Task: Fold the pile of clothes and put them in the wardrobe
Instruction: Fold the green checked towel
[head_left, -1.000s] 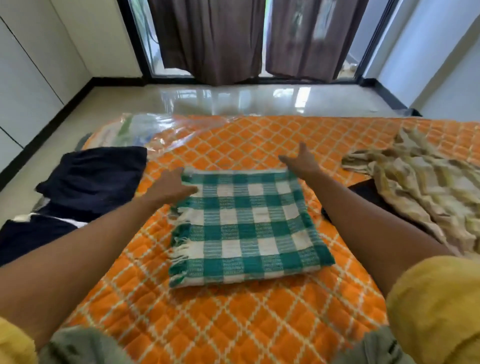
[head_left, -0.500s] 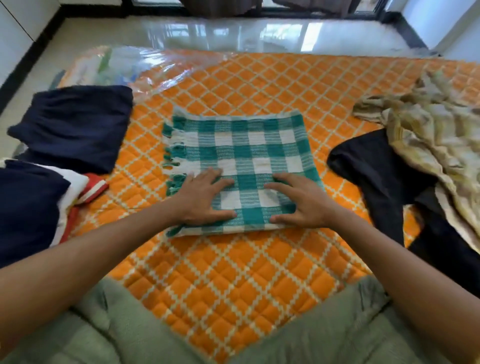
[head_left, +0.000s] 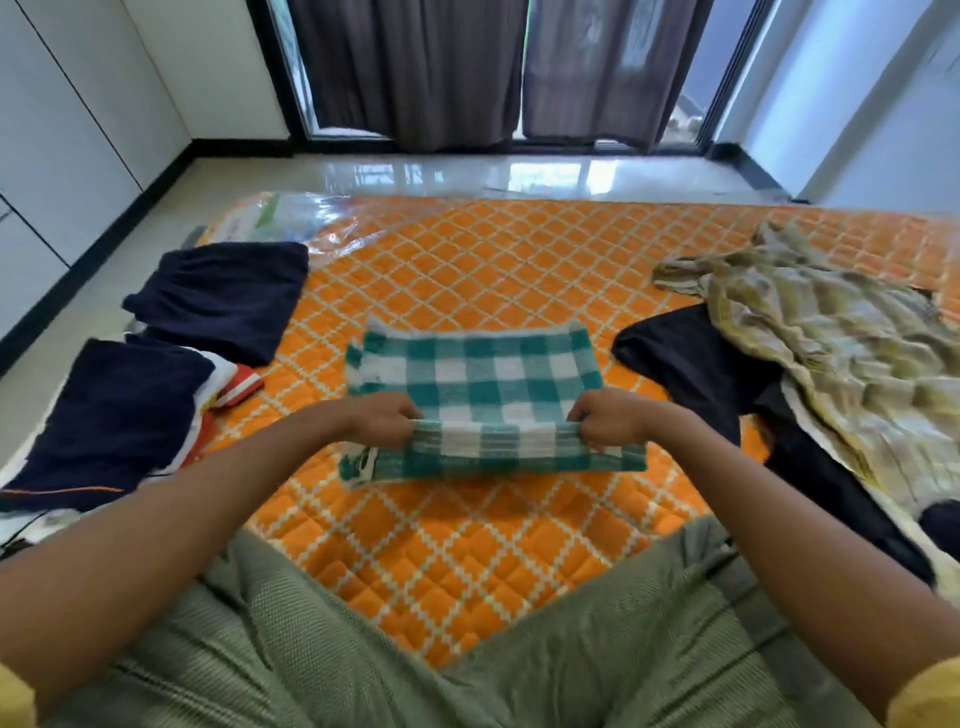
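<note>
I am working the fold of the towel (head_left: 483, 374), one item from the pile. I am judging this to be mid-task: navy pieces (head_left: 223, 301) are lying folded well out past my left hand (head_left: 387, 423), while a black garment (head_left: 691, 364) and a beige cloth (head_left: 831, 353) are lying loose beyond my right hand (head_left: 608, 426).

Both hands are pinching the towel's near edge, fingers curled round it, one hand towards each end. The pinched edge is standing up off the layer beneath. The rest of the towel is lying flat on the mattress (head_left: 467, 260) just ahead of my knuckles.

Its long axis is running side to side, from hand to hand. The ragged, fringed-looking end is pointing out past my left hand and the plain end past my right.

The next move, as I am reading it, is calling for both hands to carry the pinched edge forward evenly onto the far edge, keep the corners square, then press it flat. Nothing is going to the wardrobe yet.
</note>
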